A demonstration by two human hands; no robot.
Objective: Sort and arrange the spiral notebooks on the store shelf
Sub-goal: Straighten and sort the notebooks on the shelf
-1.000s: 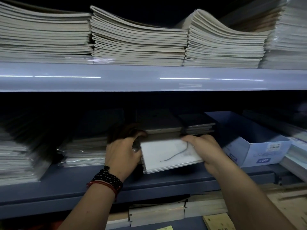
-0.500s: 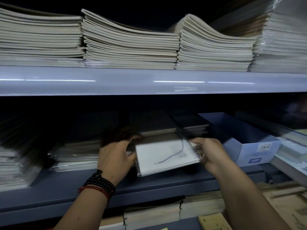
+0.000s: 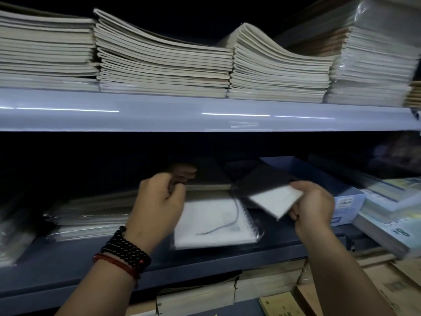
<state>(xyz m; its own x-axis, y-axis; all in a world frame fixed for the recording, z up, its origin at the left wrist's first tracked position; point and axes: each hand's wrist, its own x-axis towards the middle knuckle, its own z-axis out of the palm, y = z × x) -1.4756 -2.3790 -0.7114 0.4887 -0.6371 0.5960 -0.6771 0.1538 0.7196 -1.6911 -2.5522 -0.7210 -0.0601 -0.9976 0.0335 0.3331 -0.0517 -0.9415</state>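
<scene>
Head camera, the only view: the right hand has its fingers clamped on the near corner of a small notebook, which is tilted in the air above the lower shelf, its far end lost in shadow. Just beside and below it, a white spiral notebook in clear wrap lies flat near the shelf's front edge, coil to the right. The left hand, blurred, is curled above that notebook's left end and reaches toward a dark stack behind. Whether its fingers grasp anything, I cannot tell. A blue box stands to the right, and wrapped stacks lie to the left.

The step in hand looks like picking one notebook out for placing, with the sort itself only partly done. The next move probably calls for choosing the matching pile, squaring the held notebook level and sliding it on edge-to-edge. The low clearance and the darkness at the back make alignment hard to judge, and the slick wrap could let the pile slip.
</scene>
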